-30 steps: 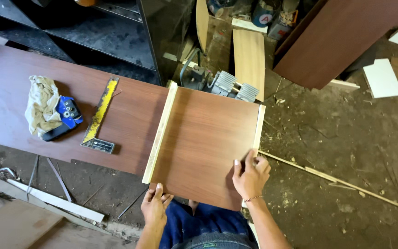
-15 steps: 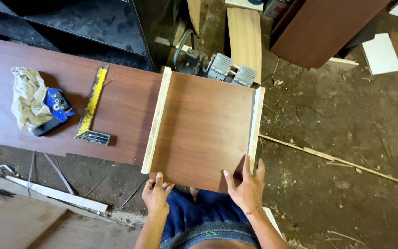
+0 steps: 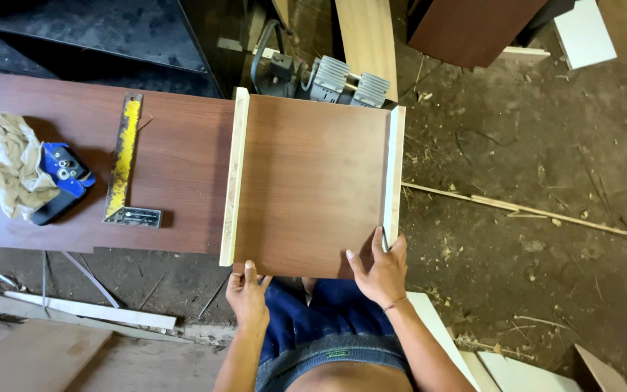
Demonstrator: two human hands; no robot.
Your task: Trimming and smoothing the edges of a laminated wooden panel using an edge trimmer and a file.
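A square brown laminate panel (image 3: 310,181) with pale upright side strips on its left (image 3: 231,174) and right (image 3: 393,170) edges lies over the right end of a long brown board (image 3: 175,156). My left hand (image 3: 248,297) grips the panel's near left corner from below its edge. My right hand (image 3: 376,268) rests on the near right corner, fingers spread, one finger against the right strip.
On the long board lie a yellow try square (image 3: 126,163), a blue jig (image 3: 63,178) and a crumpled rag (image 3: 9,163). A grey motor unit (image 3: 339,80) sits behind the panel. Dirt floor with offcuts and a thin stick (image 3: 524,210) lies to the right.
The view has shifted, so everything sits higher and further left in frame. My right hand slid down the right strip to the near corner; my left hand stays at the near left corner.
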